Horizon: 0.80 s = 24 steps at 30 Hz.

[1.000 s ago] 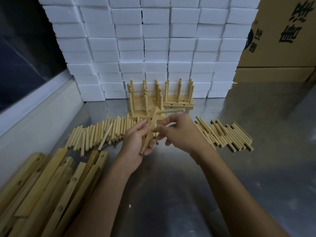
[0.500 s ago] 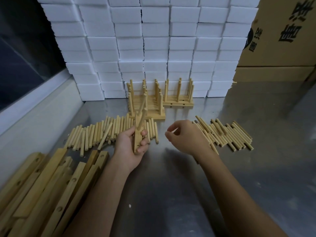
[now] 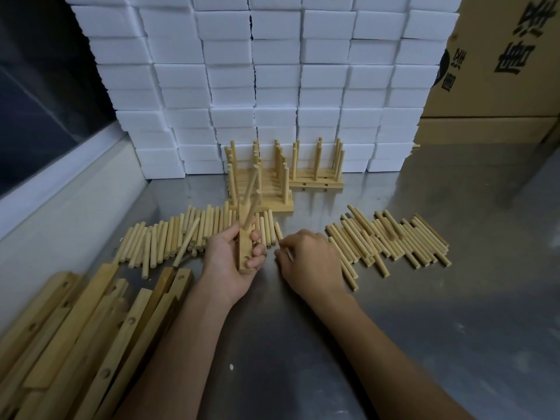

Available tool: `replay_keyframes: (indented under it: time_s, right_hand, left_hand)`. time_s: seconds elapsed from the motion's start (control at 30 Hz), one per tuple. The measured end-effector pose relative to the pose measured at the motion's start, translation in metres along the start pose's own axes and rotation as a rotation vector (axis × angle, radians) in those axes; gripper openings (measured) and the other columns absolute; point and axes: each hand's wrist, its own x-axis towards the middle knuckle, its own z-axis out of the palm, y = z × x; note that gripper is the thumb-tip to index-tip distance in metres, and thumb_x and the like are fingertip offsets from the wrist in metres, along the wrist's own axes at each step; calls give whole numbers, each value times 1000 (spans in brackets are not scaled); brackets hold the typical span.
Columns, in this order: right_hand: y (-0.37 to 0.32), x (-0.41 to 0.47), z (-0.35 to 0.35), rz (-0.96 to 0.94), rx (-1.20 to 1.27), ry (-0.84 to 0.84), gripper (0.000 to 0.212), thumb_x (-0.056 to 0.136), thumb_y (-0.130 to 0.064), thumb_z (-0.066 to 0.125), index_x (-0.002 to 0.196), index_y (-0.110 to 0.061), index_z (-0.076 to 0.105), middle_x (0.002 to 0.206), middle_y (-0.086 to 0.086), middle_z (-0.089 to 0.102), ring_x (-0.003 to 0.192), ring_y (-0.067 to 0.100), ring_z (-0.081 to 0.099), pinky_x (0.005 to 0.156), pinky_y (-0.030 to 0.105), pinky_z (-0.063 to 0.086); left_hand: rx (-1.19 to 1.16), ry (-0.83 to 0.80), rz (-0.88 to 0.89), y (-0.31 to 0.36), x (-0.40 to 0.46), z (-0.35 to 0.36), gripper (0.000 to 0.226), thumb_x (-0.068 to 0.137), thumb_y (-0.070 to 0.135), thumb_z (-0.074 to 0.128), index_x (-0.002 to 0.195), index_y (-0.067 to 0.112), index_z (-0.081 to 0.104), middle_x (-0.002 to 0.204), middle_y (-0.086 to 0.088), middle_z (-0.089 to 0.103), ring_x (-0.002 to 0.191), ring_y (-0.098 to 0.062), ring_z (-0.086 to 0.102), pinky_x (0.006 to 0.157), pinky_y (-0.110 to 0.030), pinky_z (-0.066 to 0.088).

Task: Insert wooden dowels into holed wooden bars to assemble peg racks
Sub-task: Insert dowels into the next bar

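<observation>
My left hand (image 3: 227,262) grips a short holed wooden bar (image 3: 245,256) upright above the steel table. Two dowels (image 3: 252,192) stick up out of the bar's far part, leaning a little. An open hole shows near its lower end. My right hand (image 3: 309,262) is down on the table just right of the bar, knuckles up, fingers curled, pinching one dowel (image 3: 287,255) that is mostly hidden under them. Loose dowels lie in a left pile (image 3: 169,237) and a right pile (image 3: 391,241). Bare holed bars (image 3: 91,328) are heaped at the lower left.
Two finished peg racks (image 3: 272,195) (image 3: 318,180) stand behind my hands, against a wall of white foam blocks (image 3: 272,86). A cardboard box (image 3: 500,71) is at the back right. A raised ledge (image 3: 60,207) borders the steel table (image 3: 424,328) on the left.
My right hand left the bar, then dropped to the table by the dowels. My left hand lowered the bar and turned it more upright.
</observation>
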Motion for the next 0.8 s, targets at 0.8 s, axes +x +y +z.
replay_keyframes:
  time_s: [0.8]
  right_hand:
    - [5,14,-20,175,1009,67,9,86,-11,75,88,-15,67,74,3,75,72,13,73,66,25,59]
  left_hand:
    - [15,11,12,0,1,-1,34,102,29,37,116,5,58,67,-4,52,47,-12,42,34,-18,28]
